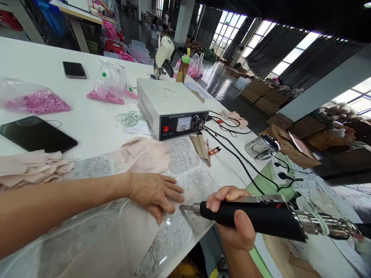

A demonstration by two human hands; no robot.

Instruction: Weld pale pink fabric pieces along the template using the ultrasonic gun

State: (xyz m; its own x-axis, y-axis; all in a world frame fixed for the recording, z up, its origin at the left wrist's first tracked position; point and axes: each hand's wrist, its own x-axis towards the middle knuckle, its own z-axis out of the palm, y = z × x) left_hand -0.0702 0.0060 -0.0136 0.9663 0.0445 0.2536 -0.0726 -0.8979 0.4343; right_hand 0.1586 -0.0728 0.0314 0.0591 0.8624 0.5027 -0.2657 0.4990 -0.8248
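Observation:
My left hand [158, 193] lies flat with its fingers spread, pressing a thin pale-pink fabric piece [116, 239] onto the clear patterned mat [171, 235]. In my right hand [236, 222] is a black ultrasonic welding gun [252, 216], held roughly level. Its thin metal tip points left, close to my left fingertips and just over the fabric edge; whether it touches, I cannot tell. Beyond my left hand lies a crumpled pink fabric piece [145, 154]. To the left is a stack of pink fabric pieces [31, 168].
A white control box [171, 100] stands mid-table, and a black cable [232, 150] runs from it. Around it are phones [37, 133], bags of pink loops [37, 100], green elastic loops [130, 119], orange-handled snips [213, 150], a bottle [183, 68] and a glass jar [261, 147].

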